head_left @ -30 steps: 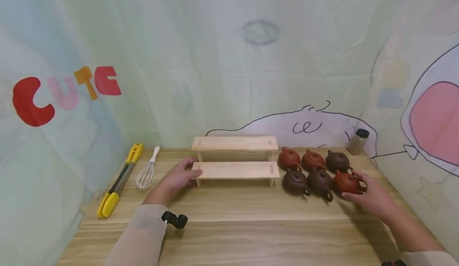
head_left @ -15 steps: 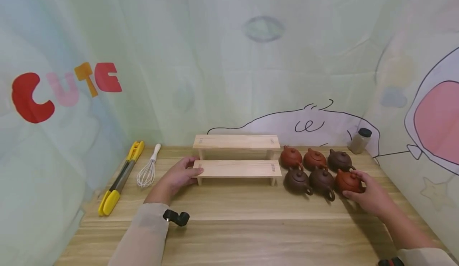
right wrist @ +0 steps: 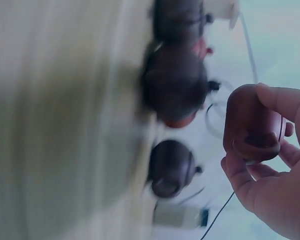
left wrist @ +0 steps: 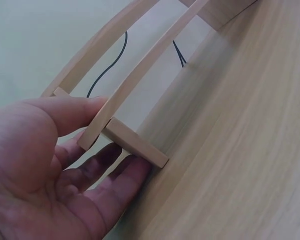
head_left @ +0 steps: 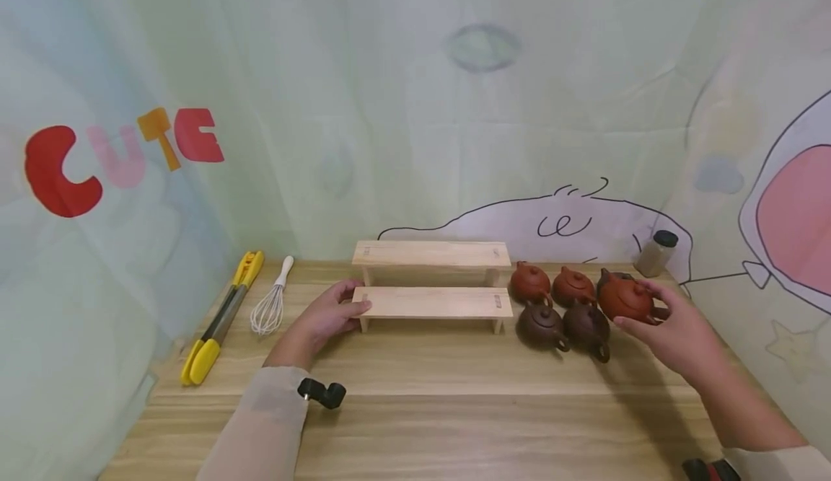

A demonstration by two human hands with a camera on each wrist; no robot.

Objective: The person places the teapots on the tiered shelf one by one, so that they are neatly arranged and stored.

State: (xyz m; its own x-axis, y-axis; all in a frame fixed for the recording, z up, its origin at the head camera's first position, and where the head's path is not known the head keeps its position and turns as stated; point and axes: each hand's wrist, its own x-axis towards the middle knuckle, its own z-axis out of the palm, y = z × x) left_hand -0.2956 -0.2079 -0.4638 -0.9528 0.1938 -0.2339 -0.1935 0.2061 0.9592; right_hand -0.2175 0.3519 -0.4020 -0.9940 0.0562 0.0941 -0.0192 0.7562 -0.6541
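My right hand grips a red-brown clay teapot by its body near the handle. In the right wrist view the held teapot is up off the table, thumb on one side and fingers on the other. Behind it a dark brown teapot is mostly hidden. Two dark teapots, one at the front left and another beside it, stand before two red-brown ones. My left hand holds the left end of the lower wooden shelf, thumb on top, fingers curled beneath by the leg.
The upper wooden shelf stands behind the lower one. Yellow-tipped tongs and a white whisk lie at the left. A black-capped jar stands at the back right. Printed cloth hangs behind the table.
My right hand has lifted the red-brown teapot from the front right of the group, up and over the dark one behind. The left hand keeps its place on the shelf.
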